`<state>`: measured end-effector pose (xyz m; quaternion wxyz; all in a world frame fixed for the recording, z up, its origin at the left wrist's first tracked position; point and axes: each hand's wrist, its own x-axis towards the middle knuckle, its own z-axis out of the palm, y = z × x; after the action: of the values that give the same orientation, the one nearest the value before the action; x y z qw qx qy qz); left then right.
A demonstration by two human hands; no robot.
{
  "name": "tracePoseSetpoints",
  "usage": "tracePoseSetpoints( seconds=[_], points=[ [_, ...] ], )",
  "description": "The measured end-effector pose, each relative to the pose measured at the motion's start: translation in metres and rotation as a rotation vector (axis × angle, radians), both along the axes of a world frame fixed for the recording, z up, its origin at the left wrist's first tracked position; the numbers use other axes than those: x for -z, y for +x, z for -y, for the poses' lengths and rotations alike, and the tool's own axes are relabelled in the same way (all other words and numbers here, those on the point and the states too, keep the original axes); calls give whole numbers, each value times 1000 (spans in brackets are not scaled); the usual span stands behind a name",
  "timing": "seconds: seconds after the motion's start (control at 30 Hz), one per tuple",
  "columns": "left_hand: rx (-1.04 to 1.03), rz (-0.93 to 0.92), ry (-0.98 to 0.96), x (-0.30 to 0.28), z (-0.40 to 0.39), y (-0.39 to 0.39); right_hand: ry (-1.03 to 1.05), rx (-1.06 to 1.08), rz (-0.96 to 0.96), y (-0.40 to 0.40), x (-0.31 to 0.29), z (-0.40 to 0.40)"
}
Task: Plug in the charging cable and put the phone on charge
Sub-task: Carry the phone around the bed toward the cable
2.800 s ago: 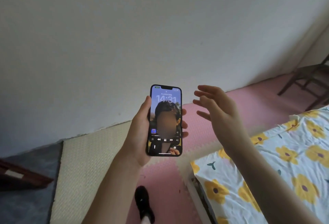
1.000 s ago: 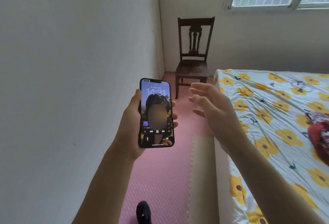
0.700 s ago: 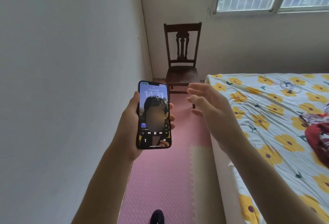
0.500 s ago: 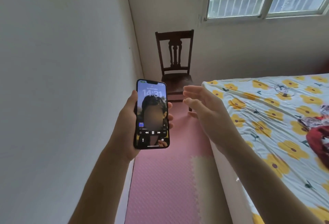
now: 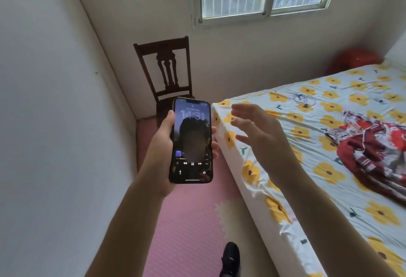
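left hand (image 5: 161,151) grips phone (image 5: 191,140), right hand (image 5: 259,136) open; cable (image 5: 302,99) on bed blurry.

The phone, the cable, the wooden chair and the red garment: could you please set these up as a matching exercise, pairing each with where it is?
Things:
1. phone
2. cable
3. wooden chair
4. red garment

Places:
A. in the corner below the window
B. crumpled on the bed's right side
C. held upright in the left hand
D. coiled on the floral sheet near the far end of the bed

Pairs: 1-C, 2-D, 3-A, 4-B
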<state>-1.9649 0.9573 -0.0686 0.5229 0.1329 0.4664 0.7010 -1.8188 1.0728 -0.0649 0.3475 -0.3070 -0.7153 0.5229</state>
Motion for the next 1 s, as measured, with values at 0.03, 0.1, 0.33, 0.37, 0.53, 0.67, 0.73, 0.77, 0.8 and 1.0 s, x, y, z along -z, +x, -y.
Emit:
tracePoseSetpoints(
  seconds=[0.03,0.1,0.33,0.37,0.53,0.67,0.73,0.77,0.8,1.0],
  points=[
    [5,5,-14,0,-16,-4,3,8,7,-3,0,-13],
    [5,5,-31,0,-51,-13,9,21,9,-10,-2,-44],
    [57,-37,-112,-5,-187,-35,17,125,8,-19,-4,-166],
    [59,-39,-115,-5,-203,-37,21,134,14,-21,-3,-183],
    [101,-33,-109,-1,-269,-52,14,160,16,-36,-2,-246],
    [105,-75,-111,6,-314,-74,12,177,22,-53,-2,-286],
    [102,-87,-106,7,-335,-89,9,186,31,-65,-2,-306],
    [105,-97,-103,8,-346,-97,9,190,29,-72,-1,-316],
    [118,-108,-95,10,-357,-105,9,195,25,-80,0,-325],
    [243,-123,-36,17,-424,-166,21,251,12,-136,4,-381]
  ],
)
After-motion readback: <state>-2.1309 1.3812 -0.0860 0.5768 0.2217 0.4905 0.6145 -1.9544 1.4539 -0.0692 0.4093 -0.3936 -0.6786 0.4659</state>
